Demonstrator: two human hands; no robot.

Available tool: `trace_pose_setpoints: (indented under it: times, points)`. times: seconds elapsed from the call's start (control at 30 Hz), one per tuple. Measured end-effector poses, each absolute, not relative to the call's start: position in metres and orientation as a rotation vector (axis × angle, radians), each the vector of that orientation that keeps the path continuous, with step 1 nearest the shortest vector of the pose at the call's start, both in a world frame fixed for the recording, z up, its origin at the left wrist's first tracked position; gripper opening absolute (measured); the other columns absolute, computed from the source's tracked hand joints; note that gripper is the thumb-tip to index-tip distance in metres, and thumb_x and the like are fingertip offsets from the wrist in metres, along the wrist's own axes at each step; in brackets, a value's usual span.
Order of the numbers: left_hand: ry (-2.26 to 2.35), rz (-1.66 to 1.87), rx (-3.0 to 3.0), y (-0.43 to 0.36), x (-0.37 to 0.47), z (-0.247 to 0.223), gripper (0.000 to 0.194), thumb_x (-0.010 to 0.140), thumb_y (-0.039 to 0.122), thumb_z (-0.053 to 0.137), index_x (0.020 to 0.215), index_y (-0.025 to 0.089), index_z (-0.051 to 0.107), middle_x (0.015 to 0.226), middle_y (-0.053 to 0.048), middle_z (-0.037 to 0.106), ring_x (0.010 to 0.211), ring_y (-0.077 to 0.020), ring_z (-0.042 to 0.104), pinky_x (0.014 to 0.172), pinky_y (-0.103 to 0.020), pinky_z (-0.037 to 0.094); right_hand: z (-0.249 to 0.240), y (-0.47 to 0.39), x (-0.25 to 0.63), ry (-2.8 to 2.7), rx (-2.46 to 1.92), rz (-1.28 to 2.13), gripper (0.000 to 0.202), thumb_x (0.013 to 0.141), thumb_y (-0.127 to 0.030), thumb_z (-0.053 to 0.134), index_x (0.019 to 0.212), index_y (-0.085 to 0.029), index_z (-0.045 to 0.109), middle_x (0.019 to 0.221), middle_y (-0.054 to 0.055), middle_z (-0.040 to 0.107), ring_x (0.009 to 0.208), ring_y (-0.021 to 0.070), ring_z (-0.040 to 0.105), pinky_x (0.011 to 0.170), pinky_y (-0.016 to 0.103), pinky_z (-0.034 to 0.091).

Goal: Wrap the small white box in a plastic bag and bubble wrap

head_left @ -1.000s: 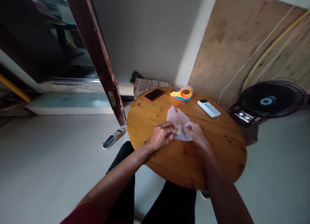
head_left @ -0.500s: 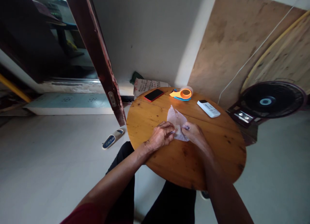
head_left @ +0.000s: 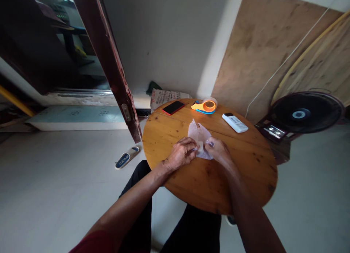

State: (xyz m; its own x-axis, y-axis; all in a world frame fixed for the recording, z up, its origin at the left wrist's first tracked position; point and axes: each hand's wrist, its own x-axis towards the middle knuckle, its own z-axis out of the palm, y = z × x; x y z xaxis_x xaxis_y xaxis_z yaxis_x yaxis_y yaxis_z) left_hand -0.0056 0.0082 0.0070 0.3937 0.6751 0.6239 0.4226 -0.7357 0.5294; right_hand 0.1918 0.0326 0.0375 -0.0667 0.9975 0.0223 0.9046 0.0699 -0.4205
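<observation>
A small, crumpled, thin whitish-purple plastic bag point(head_left: 198, 133) lies on the round wooden table point(head_left: 164, 136), between my two hands. My left hand point(head_left: 182, 151) pinches its left side with bent fingers. On the opposite side, my right hand point(head_left: 218, 149) grips the bag's edge between thumb and fingers. Something pale shows in the bag's middle, too unclear to name. Both wrists hang over the near part of the tabletop.
Along the table's far side lie a phone with a red edge point(head_left: 173, 107), an orange tape dispenser point(head_left: 205, 105) and a white remote-like device point(head_left: 235, 122). A black fan point(head_left: 300, 112) stands at the right. One slipper point(head_left: 127, 157) rests on the floor left of the table.
Both hands keep their hold on the plastic bag, with hardly any movement. The whole view has shifted very slightly.
</observation>
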Motion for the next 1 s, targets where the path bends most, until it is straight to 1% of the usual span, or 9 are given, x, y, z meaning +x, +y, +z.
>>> trace_pose_setpoints:
  times: [0.1, 0.2, 0.33, 0.43, 0.5, 0.63, 0.77, 1.0]
  points:
    - [0.971, 1.24, 2.365, 0.0072, -0.006, 0.0084, 0.016, 0.085, 0.018, 0.055, 0.093, 0.018, 0.068, 0.098, -0.007, 0.067, 0.092, -0.0183, 0.061, 0.084, -0.031, 0.049, 0.0391, 0.031, 0.1965, -2.051, -1.752, 0.576, 0.017, 0.079, -0.034, 0.051, 0.071, -0.02, 0.057, 0.065, -0.001, 0.058, 0.06, 0.0128, 0.049, 0.054, 0.022, 0.032]
    - [0.976, 1.239, 2.359, 0.0064, -0.0059, 0.0093, 0.015, 0.084, 0.018, 0.055, 0.092, 0.018, 0.068, 0.098, -0.007, 0.067, 0.092, -0.0183, 0.061, 0.083, -0.031, 0.049, 0.0397, 0.029, 0.1993, -2.057, -1.617, 0.689, 0.017, 0.078, -0.035, 0.053, 0.071, -0.019, 0.057, 0.064, -0.001, 0.058, 0.062, 0.013, 0.05, 0.055, 0.021, 0.034]
    - [0.982, 1.252, 2.35, 0.006, -0.0055, 0.0103, 0.014, 0.085, 0.018, 0.055, 0.089, 0.018, 0.068, 0.097, -0.007, 0.067, 0.091, -0.018, 0.061, 0.083, -0.03, 0.049, 0.0385, 0.0283, 0.1991, -2.04, -1.58, 0.742, 0.012, 0.076, -0.03, 0.055, 0.072, -0.02, 0.06, 0.063, -0.001, 0.058, 0.061, 0.0133, 0.05, 0.053, 0.021, 0.034]
    - [0.991, 1.249, 2.349, 0.0062, -0.0056, 0.0103, 0.014, 0.085, 0.018, 0.055, 0.09, 0.018, 0.068, 0.097, -0.006, 0.067, 0.091, -0.0181, 0.062, 0.082, -0.03, 0.049, 0.0372, 0.0299, 0.1986, -2.07, -1.63, 0.67, 0.009, 0.074, -0.024, 0.053, 0.072, -0.02, 0.061, 0.064, -0.001, 0.059, 0.06, 0.0129, 0.05, 0.053, 0.021, 0.033]
    - [0.988, 1.246, 2.354, 0.0065, -0.0058, 0.0097, 0.014, 0.084, 0.018, 0.055, 0.09, 0.018, 0.068, 0.098, -0.006, 0.067, 0.092, -0.0184, 0.062, 0.083, -0.031, 0.049, 0.0362, 0.0314, 0.1982, -2.079, -1.712, 0.579, 0.01, 0.074, -0.023, 0.053, 0.07, -0.019, 0.061, 0.063, -0.001, 0.059, 0.059, 0.0126, 0.05, 0.053, 0.021, 0.031]
    - [0.968, 1.257, 2.36, 0.007, -0.0064, 0.0077, 0.014, 0.084, 0.017, 0.056, 0.091, 0.018, 0.068, 0.099, -0.006, 0.067, 0.093, -0.0186, 0.061, 0.083, -0.031, 0.049, 0.0355, 0.0327, 0.1957, -2.068, -1.842, 0.386, 0.015, 0.079, -0.029, 0.053, 0.073, -0.02, 0.064, 0.066, 0.001, 0.063, 0.06, 0.0128, 0.051, 0.053, 0.022, 0.029]
    - [0.963, 1.268, 2.354, 0.007, -0.0065, 0.0078, 0.015, 0.083, 0.016, 0.056, 0.092, 0.018, 0.068, 0.099, -0.006, 0.067, 0.093, -0.0184, 0.061, 0.084, -0.031, 0.049, 0.0381, 0.031, 0.1926, -2.102, -1.865, 0.298, 0.021, 0.084, -0.032, 0.049, 0.074, -0.02, 0.063, 0.069, 0.002, 0.064, 0.06, 0.0135, 0.051, 0.055, 0.024, 0.028]
    - [0.971, 1.265, 2.346, 0.0065, -0.0058, 0.0103, 0.014, 0.084, 0.016, 0.057, 0.092, 0.018, 0.068, 0.098, -0.007, 0.067, 0.092, -0.0183, 0.062, 0.083, -0.031, 0.049, 0.0372, 0.0314, 0.1913, -2.062, -1.897, 0.225, 0.023, 0.085, -0.035, 0.049, 0.082, -0.02, 0.066, 0.076, 0.004, 0.068, 0.065, 0.0157, 0.054, 0.057, 0.025, 0.028]
